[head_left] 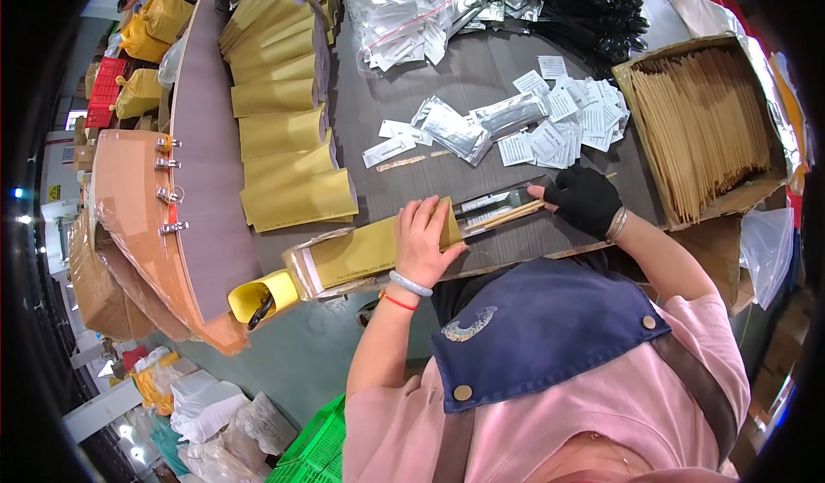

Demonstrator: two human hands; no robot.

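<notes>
My left hand, bare, lies flat with its fingers stretched out over a gold-brown paper sleeve at the table's front edge. My right hand, in a black glove with bare fingertips, is closed on the far end of a pair of thin wooden sticks, like chopsticks. Beside the sticks lies a clear and dark plastic piece with a small white-and-silver packet; their left ends meet the sleeve's open end. How far they reach inside it is hidden.
Several paper sleeves are fanned out at the left. White-and-silver sachets lie mid-table. Behind them are a clear bag of sachets and black plastic pieces. A carton of wooden sticks stands right, a yellow holder front left.
</notes>
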